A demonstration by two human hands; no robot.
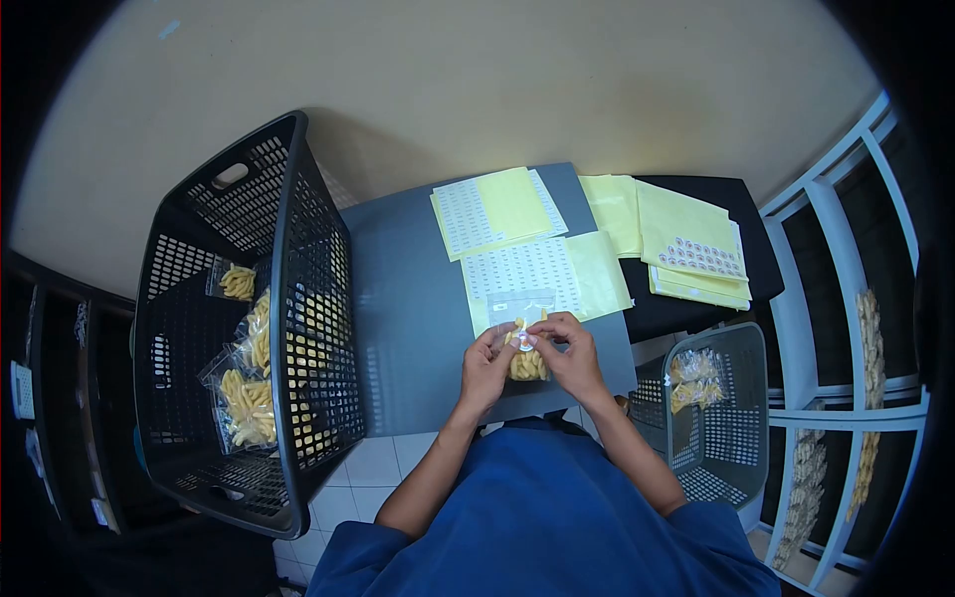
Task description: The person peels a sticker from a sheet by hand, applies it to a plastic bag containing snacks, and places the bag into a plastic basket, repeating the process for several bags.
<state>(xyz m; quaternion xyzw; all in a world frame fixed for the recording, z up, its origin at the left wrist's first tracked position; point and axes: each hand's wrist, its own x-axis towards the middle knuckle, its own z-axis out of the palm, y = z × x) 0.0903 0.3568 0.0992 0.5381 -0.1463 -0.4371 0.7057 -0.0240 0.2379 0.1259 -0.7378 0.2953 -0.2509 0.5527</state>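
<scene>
- The left hand [484, 368] has its thumb and fingers pinching the upper front of a clear bag [530, 369], close to a round white label [525, 343].
- The right hand [571, 356] pinches at the same spot from the other side, its fingertips nearly meeting those of the left hand over the label.
- The bag is between the two hands, its pale yellow stick-shaped pieces below the fingertips and its clear top end reaching beyond them.
- Just beyond both hands, a printed sticker sheet [522, 271] lies on the grey desk [398, 289], and farther off is a yellow-backed stack [512, 207].
- Beyond the right hand, to its right, more yellow sheets [686, 227] rest on a black surface [736, 199].
- Well to the left of the left hand stands a large dark basket [287, 199] with filled bags [249, 406] inside.
- Right of the right hand and lower, a smaller grey basket [744, 438] holds similar packets [698, 383].
</scene>
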